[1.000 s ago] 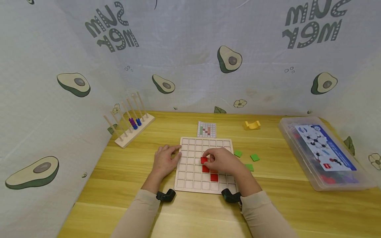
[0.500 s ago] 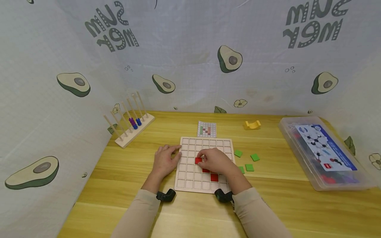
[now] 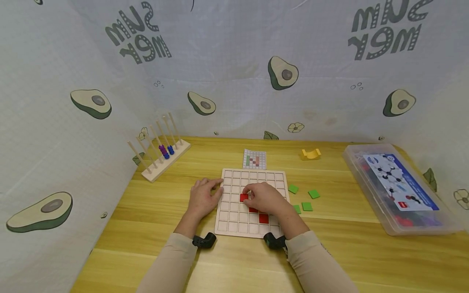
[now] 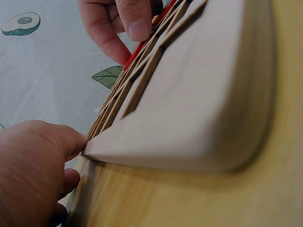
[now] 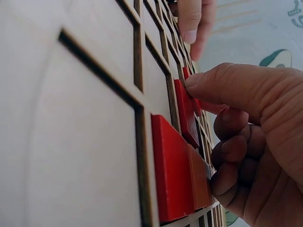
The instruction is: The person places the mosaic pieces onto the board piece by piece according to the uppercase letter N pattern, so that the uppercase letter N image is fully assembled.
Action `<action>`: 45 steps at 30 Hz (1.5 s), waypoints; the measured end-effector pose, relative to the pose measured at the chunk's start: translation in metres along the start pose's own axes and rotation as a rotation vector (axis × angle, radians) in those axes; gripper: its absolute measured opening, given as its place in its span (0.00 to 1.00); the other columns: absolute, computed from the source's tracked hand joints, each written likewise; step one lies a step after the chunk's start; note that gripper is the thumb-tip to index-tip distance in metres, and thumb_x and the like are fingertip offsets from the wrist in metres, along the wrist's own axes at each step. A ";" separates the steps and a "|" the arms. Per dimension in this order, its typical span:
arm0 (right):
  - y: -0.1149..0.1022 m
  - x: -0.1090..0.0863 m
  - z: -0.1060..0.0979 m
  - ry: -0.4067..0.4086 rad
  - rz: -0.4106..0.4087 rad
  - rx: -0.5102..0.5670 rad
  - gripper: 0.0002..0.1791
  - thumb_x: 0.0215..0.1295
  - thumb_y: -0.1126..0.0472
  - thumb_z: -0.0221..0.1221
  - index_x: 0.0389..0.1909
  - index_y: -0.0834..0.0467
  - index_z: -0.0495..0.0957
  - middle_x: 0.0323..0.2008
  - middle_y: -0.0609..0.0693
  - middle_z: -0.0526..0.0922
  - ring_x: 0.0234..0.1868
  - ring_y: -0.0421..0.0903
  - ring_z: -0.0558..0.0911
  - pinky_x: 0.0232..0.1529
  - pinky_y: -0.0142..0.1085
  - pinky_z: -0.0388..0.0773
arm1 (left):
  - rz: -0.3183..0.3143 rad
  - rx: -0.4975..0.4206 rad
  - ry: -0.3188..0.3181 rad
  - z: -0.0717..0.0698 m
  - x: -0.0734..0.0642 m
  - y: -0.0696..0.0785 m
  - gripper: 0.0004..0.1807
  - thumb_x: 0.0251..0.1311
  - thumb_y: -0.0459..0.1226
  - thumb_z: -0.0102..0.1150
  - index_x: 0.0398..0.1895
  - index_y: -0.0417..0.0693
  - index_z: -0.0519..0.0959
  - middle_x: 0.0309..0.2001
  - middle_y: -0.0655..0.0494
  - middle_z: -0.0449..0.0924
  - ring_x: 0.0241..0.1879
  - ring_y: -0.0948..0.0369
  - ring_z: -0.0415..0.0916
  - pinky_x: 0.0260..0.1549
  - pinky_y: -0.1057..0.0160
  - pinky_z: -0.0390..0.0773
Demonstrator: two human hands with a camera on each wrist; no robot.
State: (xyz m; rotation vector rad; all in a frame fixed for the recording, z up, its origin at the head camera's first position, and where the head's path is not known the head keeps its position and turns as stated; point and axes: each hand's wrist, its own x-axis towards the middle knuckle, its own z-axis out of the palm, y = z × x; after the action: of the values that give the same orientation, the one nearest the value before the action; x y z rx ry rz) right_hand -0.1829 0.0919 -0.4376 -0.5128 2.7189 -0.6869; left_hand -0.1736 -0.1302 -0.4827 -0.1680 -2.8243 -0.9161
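My right hand (image 3: 266,198) is over the middle of the wooden grid board (image 3: 228,228), pinching a small red square tile (image 3: 244,197) between thumb and index finger. The tile is at a square left of centre; whether it lies fully in the recess I cannot tell. Two more red tiles lie in the grid, one partly under the hand (image 3: 253,210) and one nearer the front (image 3: 264,219). An orange tile (image 5: 200,178) sits beside the front one in the right wrist view. My left hand (image 3: 203,198) rests at the board's left edge, thumb and index fingertips touching it.
A printed pattern card (image 3: 254,159) lies behind the board. Several loose green tiles (image 3: 314,194) are to its right. A yellow curved block (image 3: 310,154) and a clear plastic case (image 3: 373,211) stand farther right. A peg stand with beads (image 3: 157,173) is at back left.
My right hand has moved about one square left with the red tile, then stayed there. A green tile by the board's right edge has come into view. My left hand has kept still.
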 end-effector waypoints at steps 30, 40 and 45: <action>0.048 -0.036 -0.034 0.092 0.092 0.142 0.18 0.66 0.55 0.65 0.54 0.57 0.82 0.26 0.49 0.73 0.24 0.44 0.70 0.26 0.36 0.66 | -0.004 0.003 -0.004 -0.001 0.000 -0.002 0.19 0.68 0.47 0.61 0.60 0.58 0.84 0.45 0.53 0.84 0.46 0.54 0.72 0.47 0.53 0.68; 0.077 -0.047 -0.045 0.124 0.175 0.185 0.21 0.68 0.54 0.64 0.57 0.60 0.79 0.28 0.50 0.74 0.25 0.45 0.70 0.27 0.36 0.67 | 0.003 -0.001 -0.002 0.001 0.000 -0.002 0.18 0.68 0.47 0.61 0.60 0.58 0.84 0.46 0.53 0.84 0.46 0.54 0.72 0.47 0.53 0.68; 0.089 -0.052 -0.050 0.135 0.226 0.199 0.21 0.69 0.54 0.64 0.57 0.60 0.78 0.30 0.51 0.75 0.27 0.46 0.72 0.28 0.37 0.69 | 0.003 0.001 -0.002 0.001 0.000 -0.002 0.18 0.68 0.47 0.61 0.59 0.58 0.84 0.46 0.53 0.84 0.46 0.54 0.72 0.47 0.53 0.68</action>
State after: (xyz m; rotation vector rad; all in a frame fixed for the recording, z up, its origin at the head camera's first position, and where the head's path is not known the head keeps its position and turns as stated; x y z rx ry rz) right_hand -0.1783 0.2057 -0.4303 -0.1140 2.7316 -0.9459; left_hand -0.1743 -0.1313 -0.4851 -0.1736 -2.8253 -0.9145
